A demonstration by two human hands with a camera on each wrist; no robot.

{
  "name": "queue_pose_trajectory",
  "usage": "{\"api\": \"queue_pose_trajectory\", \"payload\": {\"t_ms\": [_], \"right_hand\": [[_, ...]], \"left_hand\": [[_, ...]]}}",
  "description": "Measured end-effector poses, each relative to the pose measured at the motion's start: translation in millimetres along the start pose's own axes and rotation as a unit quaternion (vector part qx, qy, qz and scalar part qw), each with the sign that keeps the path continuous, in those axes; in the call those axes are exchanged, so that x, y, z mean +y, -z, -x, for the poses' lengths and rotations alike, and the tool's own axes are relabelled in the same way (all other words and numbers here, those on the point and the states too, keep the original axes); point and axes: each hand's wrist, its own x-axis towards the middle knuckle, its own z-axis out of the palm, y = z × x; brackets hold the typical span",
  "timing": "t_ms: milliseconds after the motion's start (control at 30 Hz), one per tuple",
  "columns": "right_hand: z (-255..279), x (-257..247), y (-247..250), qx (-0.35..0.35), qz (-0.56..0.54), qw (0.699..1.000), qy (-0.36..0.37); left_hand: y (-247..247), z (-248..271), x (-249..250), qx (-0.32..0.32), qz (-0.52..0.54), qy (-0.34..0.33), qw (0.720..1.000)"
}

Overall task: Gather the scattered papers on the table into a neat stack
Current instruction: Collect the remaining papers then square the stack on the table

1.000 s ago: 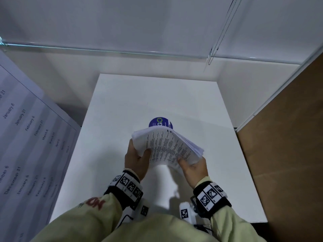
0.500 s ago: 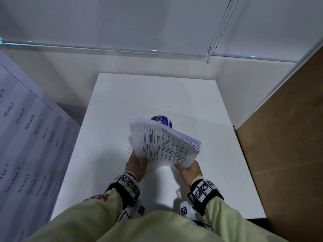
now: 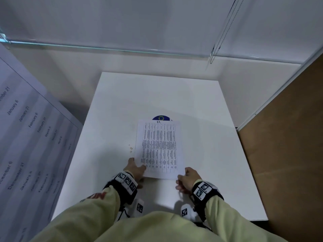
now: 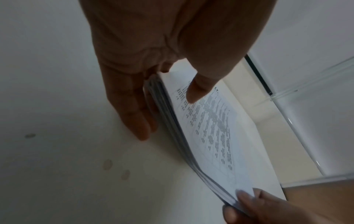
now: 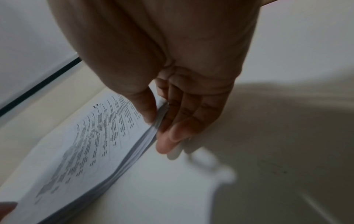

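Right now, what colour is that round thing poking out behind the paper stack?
Dark blue with a yellow-green ring mark: the round sticker, seen best in the head view.

Blue disc (image 3: 161,118); dated chart (image 3: 29,145) lies left.

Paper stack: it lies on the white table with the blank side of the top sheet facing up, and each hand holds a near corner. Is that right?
Not quite. The top sheet of the paper stack is printed, with a table of dark text, as the head view shows. The rest holds: it is on the white table, with the left hand and the right hand each at a near corner.
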Motion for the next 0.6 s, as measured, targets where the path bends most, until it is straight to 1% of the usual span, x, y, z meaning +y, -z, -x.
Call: {"api": "queue_pose_trajectory", "payload": {"t_ms": [33,100,167,233,267,367,466,600], "right_hand": [[0,2,0,0.004,-0.012,1.000,-0.001],[-3,3,-1,0.012,-0.022,1.000,0.004],[-5,2,1,0.025,-0.013,1.000,0.014],[-7,2,3,0.043,0.000,0.999,0.030],[-8,2,4,0.049,0.002,0.998,0.036],[-8,3,2,0.065,0.000,0.997,0.045],[-8,3,1,0.090,0.017,0.995,0.051],[-8,1,4,0.087,0.023,0.995,0.047]], "left_hand": [[-1,3,-1,-0.005,-0.008,0.011,1.000],[0,6,-5,0.005,-0.045,0.014,0.999],[3,0,-9,0.035,-0.092,-0.010,0.995],[7,-6,-12,0.060,-0.177,-0.035,0.982],[8,-8,-14,0.069,-0.198,-0.039,0.977],[8,-7,-15,0.075,-0.159,-0.045,0.983],[6,-13,-18,0.075,-0.152,-0.047,0.984],[2,-26,-26,0.077,-0.120,-0.043,0.989]]}}
